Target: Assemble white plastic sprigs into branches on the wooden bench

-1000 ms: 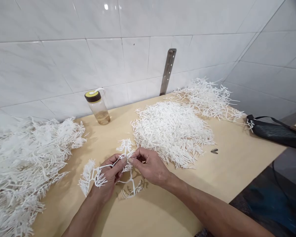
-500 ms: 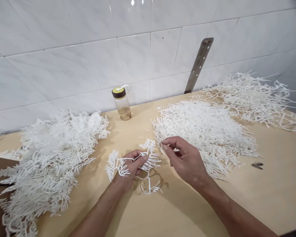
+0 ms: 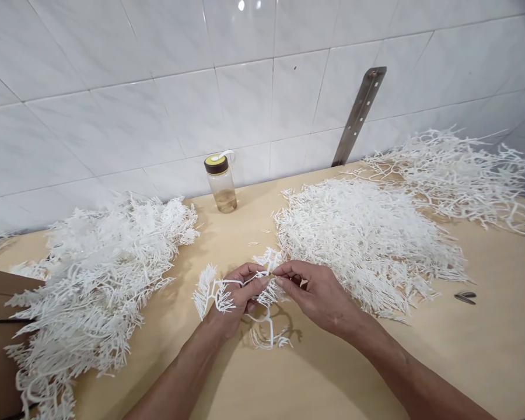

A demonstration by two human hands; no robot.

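Note:
A white artificial plant branch (image 3: 269,329) with forked stems and needle-like leaf tufts is held above the table. My left hand (image 3: 240,291) is closed round its middle, thumb and fingers pinching the stem. One leafy fork sticks out left over that hand, and another hangs below. My right hand (image 3: 317,291) is closed in a pinch at the upper leafy part, its fingertips meeting the branch close to my left fingertips. Whether a separate small leaf piece sits between the right fingertips is hidden. Just beyond the right hand lies a pile of small white leaf pieces (image 3: 354,227).
Leafy white branches (image 3: 109,262) are heaped at left beside a brown box (image 3: 4,350). Barer white stems (image 3: 459,175) lie at back right. A drink bottle (image 3: 224,192) stands by the tiled wall, a metal bracket (image 3: 359,116) leans there, and small dark thread snips (image 3: 465,297) lie right.
My right hand has moved left and slightly down from the edge of the leaf-piece pile to the branch. My left hand still grips the branch. The view has shifted slightly.

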